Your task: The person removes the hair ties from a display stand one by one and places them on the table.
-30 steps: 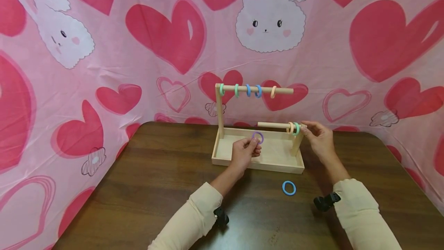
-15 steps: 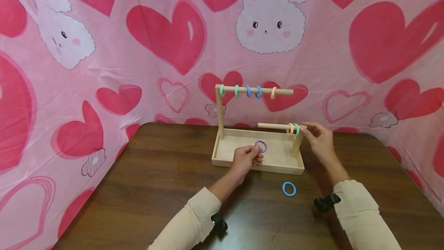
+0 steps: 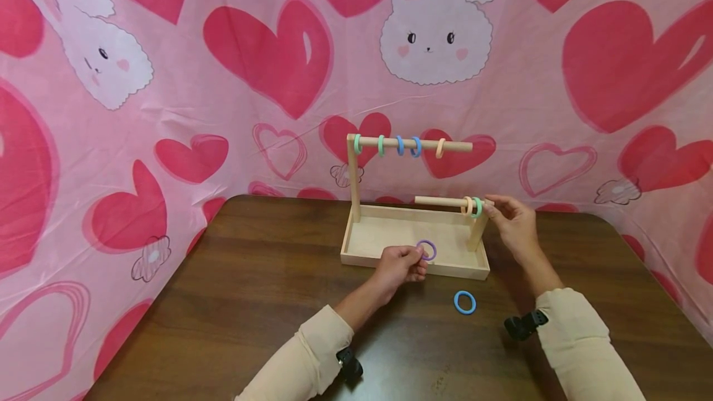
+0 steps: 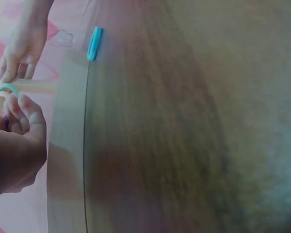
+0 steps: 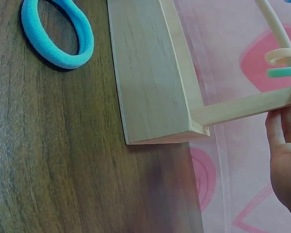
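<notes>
My left hand (image 3: 400, 268) pinches a purple hair tie (image 3: 435, 247) between thumb and fingers, in front of and below the lower bar (image 3: 437, 201) of a wooden rack (image 3: 457, 272). At the top of the rack's short right post, my right hand (image 3: 515, 224) grips the wood. A peach hair tie (image 5: 276, 54) and a green hair tie (image 5: 283, 72) hang on the lower bar beside that post. In the left wrist view the fingers of the left hand (image 4: 19, 150) mostly hide the purple tie. A blue hair tie (image 3: 473, 307) lies on the table before the rack.
Several green, blue and peach hair ties hang from the upper bar (image 3: 462, 146), which stands on the tall left post (image 3: 353, 181). The rack's base is a shallow tray on a dark wooden table (image 3: 267, 271). Behind hangs a pink heart-print cloth (image 3: 239, 98).
My left hand has moved down, toward me and slightly right with the purple hair tie, away from the lower bar. The right hand has stayed on the post.
</notes>
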`<state>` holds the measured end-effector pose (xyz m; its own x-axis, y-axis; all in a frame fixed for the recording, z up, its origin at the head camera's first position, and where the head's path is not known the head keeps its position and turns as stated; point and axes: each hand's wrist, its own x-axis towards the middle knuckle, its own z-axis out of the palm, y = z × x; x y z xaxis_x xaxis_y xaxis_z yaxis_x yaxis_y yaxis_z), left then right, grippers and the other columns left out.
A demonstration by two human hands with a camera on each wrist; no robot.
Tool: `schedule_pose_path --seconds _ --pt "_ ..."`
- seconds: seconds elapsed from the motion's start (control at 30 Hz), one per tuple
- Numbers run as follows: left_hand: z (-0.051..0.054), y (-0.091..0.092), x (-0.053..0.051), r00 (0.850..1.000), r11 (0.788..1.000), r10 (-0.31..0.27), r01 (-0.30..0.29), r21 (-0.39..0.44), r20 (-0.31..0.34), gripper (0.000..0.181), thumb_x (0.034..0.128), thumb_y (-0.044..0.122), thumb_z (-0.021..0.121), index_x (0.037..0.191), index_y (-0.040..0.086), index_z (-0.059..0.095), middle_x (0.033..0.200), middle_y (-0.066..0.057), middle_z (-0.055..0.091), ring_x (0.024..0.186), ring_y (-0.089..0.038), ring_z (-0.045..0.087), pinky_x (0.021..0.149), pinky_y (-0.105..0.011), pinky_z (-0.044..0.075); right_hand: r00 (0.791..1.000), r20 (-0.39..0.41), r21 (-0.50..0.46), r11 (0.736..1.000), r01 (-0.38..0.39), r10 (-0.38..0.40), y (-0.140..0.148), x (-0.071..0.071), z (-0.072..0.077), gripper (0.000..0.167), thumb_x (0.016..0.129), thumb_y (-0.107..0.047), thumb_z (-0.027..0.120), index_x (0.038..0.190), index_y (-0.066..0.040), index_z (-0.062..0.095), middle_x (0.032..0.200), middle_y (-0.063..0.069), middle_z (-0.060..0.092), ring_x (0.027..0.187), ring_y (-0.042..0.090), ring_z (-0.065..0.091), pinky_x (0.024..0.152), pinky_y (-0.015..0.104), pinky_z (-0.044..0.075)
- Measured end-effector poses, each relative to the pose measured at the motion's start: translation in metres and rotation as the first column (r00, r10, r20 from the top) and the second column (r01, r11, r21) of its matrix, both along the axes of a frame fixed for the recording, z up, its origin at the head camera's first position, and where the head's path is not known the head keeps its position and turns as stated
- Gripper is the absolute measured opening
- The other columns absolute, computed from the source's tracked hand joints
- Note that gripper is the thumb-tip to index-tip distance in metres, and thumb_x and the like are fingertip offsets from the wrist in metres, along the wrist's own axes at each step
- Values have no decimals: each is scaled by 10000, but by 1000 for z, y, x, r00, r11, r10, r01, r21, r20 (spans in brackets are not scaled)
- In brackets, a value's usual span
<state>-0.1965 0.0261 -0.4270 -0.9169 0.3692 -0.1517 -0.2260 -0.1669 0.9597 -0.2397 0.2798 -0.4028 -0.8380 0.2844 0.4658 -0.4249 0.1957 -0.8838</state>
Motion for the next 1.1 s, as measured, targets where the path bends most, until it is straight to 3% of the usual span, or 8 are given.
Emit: schedule_pose_path --seconds 0.23,0.47,0.7,0.97,1.1 --pt "-5 -2 3 991 994 -106 107 -11 86 299 1065 131 511 1080 -140 635 692 38 612 609 -37 583 596 -172 536 1000 19 20 1000 24 -24 0 1 1 209 908 119 654 1106 185 660 803 -297 703 735 -125 616 696 47 500" --pt "-10 -3 6 971 979 -196 202 -37 137 217 1060 136 523 922 13 636 668 51 611 589 -28 580 591 -175 542 1000 12 -4 1000 1 -1 -4 4 6 183 899 169 624 1076 198 661 810 -262 719 736 -120 626 694 52 506" --pt "-13 -4 10 957 965 -239 253 -72 162 332 1056 143 534 1134 -162 640 666 53 623 587 -34 593 591 -178 548 1000 3 31 999 24 -24 -2 1 3 213 908 123 652 1106 200 650 810 -304 701 736 -131 614 692 45 499" --pt "-17 -2 14 947 951 -246 277 -135 208 265 1035 174 583 1026 -71 685 663 32 616 577 -49 587 571 -188 547 1000 -8 33 999 19 -18 0 2 -1 170 905 109 665 1070 139 695 835 -301 710 749 -117 625 694 48 503" --pt "-18 1 15 939 942 -264 300 -148 222 238 1030 160 587 974 -45 695 658 30 613 568 -47 587 566 -190 549 999 -8 43 998 34 -33 0 0 -1 199 902 109 670 1089 176 668 822 -312 697 739 -122 613 688 48 497"
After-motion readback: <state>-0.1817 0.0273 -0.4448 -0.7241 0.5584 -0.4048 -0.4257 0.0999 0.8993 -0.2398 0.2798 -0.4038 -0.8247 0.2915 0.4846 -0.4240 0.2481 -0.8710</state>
